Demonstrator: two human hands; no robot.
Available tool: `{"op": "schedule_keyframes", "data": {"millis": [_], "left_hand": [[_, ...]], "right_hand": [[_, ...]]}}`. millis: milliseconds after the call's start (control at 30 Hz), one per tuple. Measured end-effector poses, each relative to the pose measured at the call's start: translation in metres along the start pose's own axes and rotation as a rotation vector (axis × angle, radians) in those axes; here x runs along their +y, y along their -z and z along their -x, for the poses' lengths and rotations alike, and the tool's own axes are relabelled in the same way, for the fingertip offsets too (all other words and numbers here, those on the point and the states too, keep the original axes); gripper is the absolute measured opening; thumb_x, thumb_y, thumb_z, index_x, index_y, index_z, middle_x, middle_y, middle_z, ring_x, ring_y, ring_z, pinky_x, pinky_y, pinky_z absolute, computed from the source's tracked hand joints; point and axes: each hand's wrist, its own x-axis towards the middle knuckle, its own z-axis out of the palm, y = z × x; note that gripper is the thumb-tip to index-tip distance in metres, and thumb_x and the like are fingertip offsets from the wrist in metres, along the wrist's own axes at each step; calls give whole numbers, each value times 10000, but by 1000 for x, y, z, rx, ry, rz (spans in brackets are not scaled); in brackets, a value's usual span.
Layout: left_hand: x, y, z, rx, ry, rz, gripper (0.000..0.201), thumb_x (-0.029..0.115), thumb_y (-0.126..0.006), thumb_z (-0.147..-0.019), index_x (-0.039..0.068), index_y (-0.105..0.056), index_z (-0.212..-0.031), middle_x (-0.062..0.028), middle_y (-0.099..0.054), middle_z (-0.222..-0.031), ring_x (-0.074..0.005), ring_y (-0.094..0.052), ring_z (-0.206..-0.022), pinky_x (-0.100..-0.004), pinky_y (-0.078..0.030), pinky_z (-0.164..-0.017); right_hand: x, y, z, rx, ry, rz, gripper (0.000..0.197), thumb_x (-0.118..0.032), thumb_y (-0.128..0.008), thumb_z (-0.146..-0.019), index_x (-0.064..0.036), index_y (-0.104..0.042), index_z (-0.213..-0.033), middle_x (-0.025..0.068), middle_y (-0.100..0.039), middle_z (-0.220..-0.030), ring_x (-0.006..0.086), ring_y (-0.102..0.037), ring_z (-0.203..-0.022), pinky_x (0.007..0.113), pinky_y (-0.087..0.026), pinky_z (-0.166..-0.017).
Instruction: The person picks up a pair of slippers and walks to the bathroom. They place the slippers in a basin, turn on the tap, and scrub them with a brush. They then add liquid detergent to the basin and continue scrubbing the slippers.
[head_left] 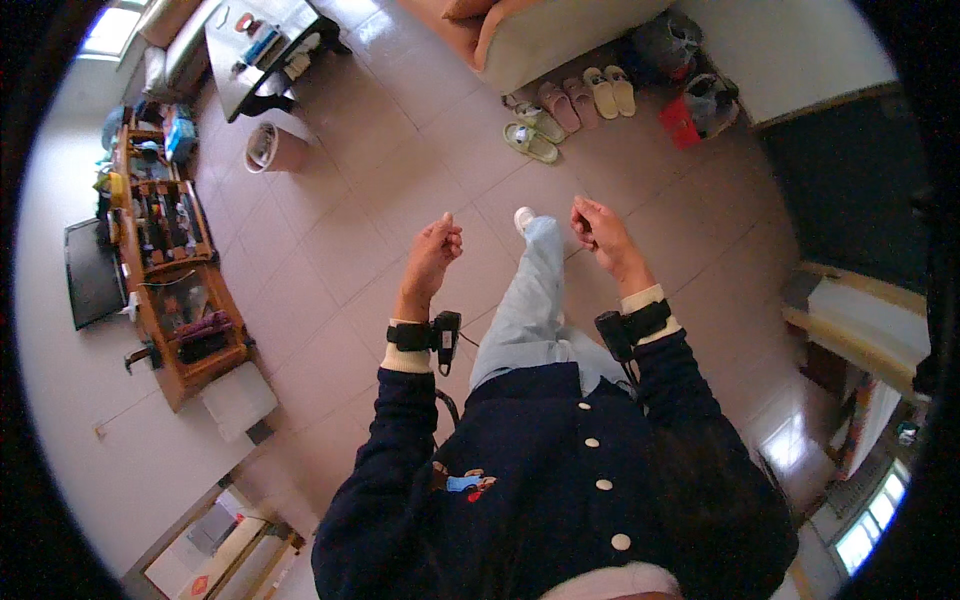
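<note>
While the left hand (434, 250) and the right hand (603, 235) hang apart above the pinkish tiled floor (390, 190), both have their fingers curled narrow, with nothing visible in the left; the dark gap in the right looks like shadow, though a tiny object there cannot be ruled out. Nearest beyond them, well apart from both, lie the pale green open-backed slippers (531, 143), at the left end of a row with the dusty-pink slippers (561, 107) and the cream-yellow slippers (607, 95), by the far sofa (560, 45). The green pair should be light, soft and bendable, hardly fragile, perhaps a little slick, and best gripped by the strap or heel edge. The black box-shaped wrist device (447, 340) on the left arm carries a small pale mark, too small to read; no other writing is legible.
</note>
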Motion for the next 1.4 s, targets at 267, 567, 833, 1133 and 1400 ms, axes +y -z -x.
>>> {"op": "schedule_keyframes", "data": {"millis": [267,567,833,1133,1400], "left_hand": [[-22,-72,-125,-95,68,108,287,337,-564,-864,53,-563,-819,14,-523,-681,-77,-482,-596,-206,-418,-570],[-89,-94,-206,-40,276,539,320,355,-575,-850,48,-538,-934,-41,-580,-836,-163,-578,-794,-241,-459,-707],[-84,-47,-247,212,233,1117,566,368,-534,-856,47,-297,-1258,-115,-473,-1156,-236,-488,-1072,-342,-411,-838],[-140,-81,-264,356,473,1729,658,304,-525,-859,52,-153,-1339,-189,-371,-1243,-308,-452,-1094,-414,-417,-901],[-117,-38,-157,304,245,1492,333,211,-491,-829,35,-506,-1112,-143,-544,-1079,-192,-493,-1042,-294,-385,-872]], "right_hand": [[-34,60,-67,119,-216,2,224,-278,-455,-919,-77,-534,-861,-22,-470,-640,58,-365,-476,179,-312,-427],[-11,94,-169,53,-218,9,266,-277,-447,-926,-36,-552,-966,-5,-533,-709,78,-503,-598,194,-409,-520],[-16,72,-252,145,-241,-153,265,-281,-477,-901,-41,-560,-979,73,-616,-918,178,-583,-845,268,-463,-692],[-1,59,-246,299,-188,-108,288,-294,-452,-890,-47,-544,-1005,122,-560,-1075,248,-510,-1017,364,-399,-850],[40,-29,-170,133,59,489,286,-332,-426,-906,-111,-550,-1039,53,-438,-1192,225,-424,-1019,384,-336,-907]]}}
